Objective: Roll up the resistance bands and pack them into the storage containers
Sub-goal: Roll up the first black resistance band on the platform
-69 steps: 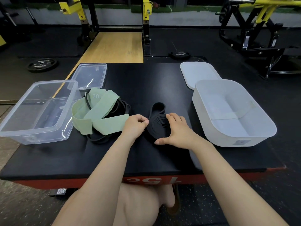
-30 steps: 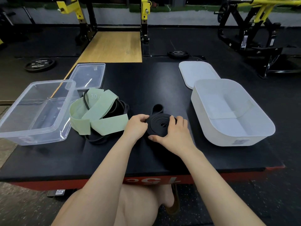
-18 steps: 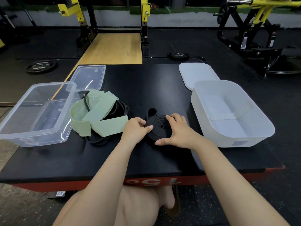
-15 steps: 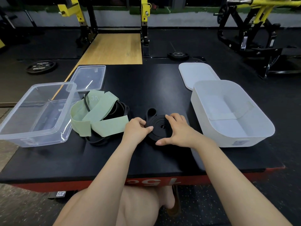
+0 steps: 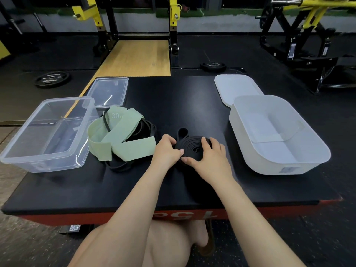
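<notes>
A black resistance band [image 5: 190,146] lies coiled in a flat spiral on the black table top [image 5: 173,101], with a short loop of its end sticking out at the back. My left hand [image 5: 166,151] grips the coil's left edge. My right hand [image 5: 209,157] holds its right and near side, thumb pressed on the spiral. To the left lies a loose pale green band [image 5: 123,137] marked "30", tangled over thinner black bands [image 5: 144,128]. A clear plastic container [image 5: 48,132] stands empty at the far left. A white container [image 5: 277,135] stands empty at the right.
A clear lid [image 5: 109,91] lies behind the green band and a white lid [image 5: 235,87] behind the white container. The table's near edge is red. Weight plates, a wooden platform and yellow-black gym racks fill the floor beyond.
The black coil has grown tighter and rounder and its free loop shorter. Both hands have turned around the coil while staying on it; the other bands and containers have stayed put.
</notes>
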`<state>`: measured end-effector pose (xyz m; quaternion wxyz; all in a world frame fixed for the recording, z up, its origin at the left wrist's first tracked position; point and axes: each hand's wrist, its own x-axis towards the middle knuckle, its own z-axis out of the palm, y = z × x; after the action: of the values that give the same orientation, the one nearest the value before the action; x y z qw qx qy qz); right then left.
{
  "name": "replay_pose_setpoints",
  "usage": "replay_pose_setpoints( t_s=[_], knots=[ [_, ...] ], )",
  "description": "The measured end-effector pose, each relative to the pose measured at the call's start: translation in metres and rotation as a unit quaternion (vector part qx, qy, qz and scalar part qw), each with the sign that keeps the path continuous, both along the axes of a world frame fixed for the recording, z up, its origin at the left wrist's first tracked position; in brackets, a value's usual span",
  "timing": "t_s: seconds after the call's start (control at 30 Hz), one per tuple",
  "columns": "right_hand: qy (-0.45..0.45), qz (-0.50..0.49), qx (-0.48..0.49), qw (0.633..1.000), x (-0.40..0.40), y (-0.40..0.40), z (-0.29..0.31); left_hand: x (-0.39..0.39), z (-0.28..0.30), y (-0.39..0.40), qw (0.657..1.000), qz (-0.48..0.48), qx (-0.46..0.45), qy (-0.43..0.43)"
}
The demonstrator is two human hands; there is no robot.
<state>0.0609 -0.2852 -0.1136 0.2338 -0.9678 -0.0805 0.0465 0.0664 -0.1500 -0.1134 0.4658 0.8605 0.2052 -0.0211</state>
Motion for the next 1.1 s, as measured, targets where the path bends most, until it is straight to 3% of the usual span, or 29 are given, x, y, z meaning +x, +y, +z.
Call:
replay_pose_setpoints(
  t_s=[0.17, 0.57, 1.1],
  knots=[
    [0.024, -0.012, 0.06, 0.998, 0.002, 0.002, -0.005, 0.0, 0.001, 0.001, 0.999, -0.012, -0.046, -0.008],
    [0.046, 0.075, 0.048, 0.995, 0.014, -0.01, -0.001, 0.001, 0.0, 0.004, 0.997, -0.045, -0.069, -0.01],
    [0.088, 0.177, 0.044, 0.979, 0.032, -0.029, 0.005, 0.01, 0.007, 0.012, 0.989, -0.114, -0.07, 0.058]
  ],
)
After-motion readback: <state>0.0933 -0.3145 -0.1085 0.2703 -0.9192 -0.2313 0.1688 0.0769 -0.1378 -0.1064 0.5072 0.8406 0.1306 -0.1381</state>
